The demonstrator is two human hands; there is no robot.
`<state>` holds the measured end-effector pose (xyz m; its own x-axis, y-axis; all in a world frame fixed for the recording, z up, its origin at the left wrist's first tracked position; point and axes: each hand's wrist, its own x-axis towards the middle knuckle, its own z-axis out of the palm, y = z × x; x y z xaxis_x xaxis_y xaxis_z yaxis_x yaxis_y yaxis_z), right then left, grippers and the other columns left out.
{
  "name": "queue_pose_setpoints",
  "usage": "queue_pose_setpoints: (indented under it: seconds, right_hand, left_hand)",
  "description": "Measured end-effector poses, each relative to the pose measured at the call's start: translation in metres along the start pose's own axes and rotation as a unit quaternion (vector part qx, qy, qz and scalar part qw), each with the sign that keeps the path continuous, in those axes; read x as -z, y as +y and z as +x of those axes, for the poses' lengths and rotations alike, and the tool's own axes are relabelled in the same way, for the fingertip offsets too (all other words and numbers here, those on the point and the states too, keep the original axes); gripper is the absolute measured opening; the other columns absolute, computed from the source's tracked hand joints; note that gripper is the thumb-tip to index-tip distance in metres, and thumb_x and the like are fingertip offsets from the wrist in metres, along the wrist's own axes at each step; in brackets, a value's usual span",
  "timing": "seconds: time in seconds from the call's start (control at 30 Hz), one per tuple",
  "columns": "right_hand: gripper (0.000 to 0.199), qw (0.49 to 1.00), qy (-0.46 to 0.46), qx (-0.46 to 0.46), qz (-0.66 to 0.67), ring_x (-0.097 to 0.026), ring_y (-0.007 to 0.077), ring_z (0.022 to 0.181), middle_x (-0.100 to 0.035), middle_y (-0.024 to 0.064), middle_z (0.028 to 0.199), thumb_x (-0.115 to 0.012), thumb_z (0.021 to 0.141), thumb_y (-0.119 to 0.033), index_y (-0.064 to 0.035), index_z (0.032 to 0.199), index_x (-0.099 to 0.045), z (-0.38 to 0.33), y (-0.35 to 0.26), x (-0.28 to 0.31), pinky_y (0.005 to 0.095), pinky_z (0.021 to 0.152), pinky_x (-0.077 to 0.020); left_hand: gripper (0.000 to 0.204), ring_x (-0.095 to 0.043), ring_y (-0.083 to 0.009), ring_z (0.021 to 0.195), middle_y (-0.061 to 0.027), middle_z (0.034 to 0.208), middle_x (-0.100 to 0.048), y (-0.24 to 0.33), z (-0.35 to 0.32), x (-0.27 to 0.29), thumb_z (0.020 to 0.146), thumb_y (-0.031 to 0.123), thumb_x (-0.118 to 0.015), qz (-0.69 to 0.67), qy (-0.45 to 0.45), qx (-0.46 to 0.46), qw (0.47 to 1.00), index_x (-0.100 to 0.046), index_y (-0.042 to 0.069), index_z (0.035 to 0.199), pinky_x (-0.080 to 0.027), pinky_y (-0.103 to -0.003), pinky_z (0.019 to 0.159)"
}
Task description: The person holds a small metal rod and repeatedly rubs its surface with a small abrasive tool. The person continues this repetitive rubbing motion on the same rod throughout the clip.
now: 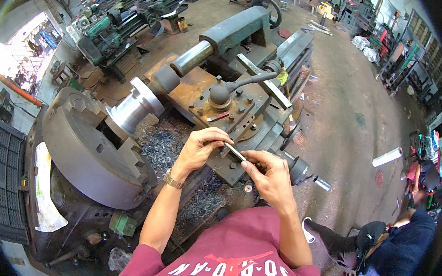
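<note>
— Bar (236, 152): where do you have it, and how are the hands set?

— Between them. On my feed the left hand (202, 146) pinches its far end in the fingertips, and the right hand (269, 172) has the near end between thumb and fingers. Neither is spread wide; both hold the same piece.

— Give me its long axis.

— Slanted. I read it running from the left fingertips, farther out, back toward the body and rightward to the right thumb. Just beyond the hands stands the toolpost (223, 104).

— Which hand is nearer the post?

— I'd say the left, though by little. Looking down from above, I can't judge height well, nor tell whether the piece touches the slide (226, 171) beneath.

— And around them?

— I have the chuck (94, 164) well to the left of the left hand, and the silver workpiece (135, 108) left of that hand and farther out. Shavings (158, 144) lie nearer, just left of it. Off the right hand's outer side I see the crank (323, 184), near but apart.
</note>
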<state>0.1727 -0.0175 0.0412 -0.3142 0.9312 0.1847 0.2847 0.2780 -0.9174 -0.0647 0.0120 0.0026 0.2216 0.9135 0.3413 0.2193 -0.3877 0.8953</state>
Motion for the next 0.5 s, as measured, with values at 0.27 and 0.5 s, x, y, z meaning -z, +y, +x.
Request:
queue_pose_setpoints:
  seconds: [0.27, 0.5]
  right_hand:
    - [0.011, 0.965, 0.247, 0.01, 0.086, -0.07, 0.0187, 0.073, -0.072, 0.013, 0.086, -0.068, 0.096, -0.006, 0.0022, 0.101, -0.073, -0.004, 0.009, -0.029, 0.0304, 0.068, -0.0521]
    - [0.01, 0.925, 0.359, 0.09, 0.092, -0.065, 0.0173, 0.074, -0.067, 0.0101, 0.084, -0.061, 0.098, 0.0, 0.0036, 0.101, -0.07, -0.001, 0.023, -0.038, 0.0287, 0.069, -0.0498]
  left_hand:
    - [0.023, -0.071, -0.0218, 0.092, -0.0116, 0.098, -0.075, 0.003, -0.004, -0.011, 0.085, -0.011, -0.064, 0.049, 0.04, 0.022, 0.998, -0.078, 0.0, 0.099, -0.055, -0.03, 0.081]
    - [0.04, -0.06, -0.0291, 0.08, -0.01, 0.082, -0.061, 0.013, -0.001, -0.026, 0.077, 0.04, -0.085, 0.133, 0.034, -0.049, 0.989, -0.069, 0.005, 0.089, -0.048, -0.039, 0.074]
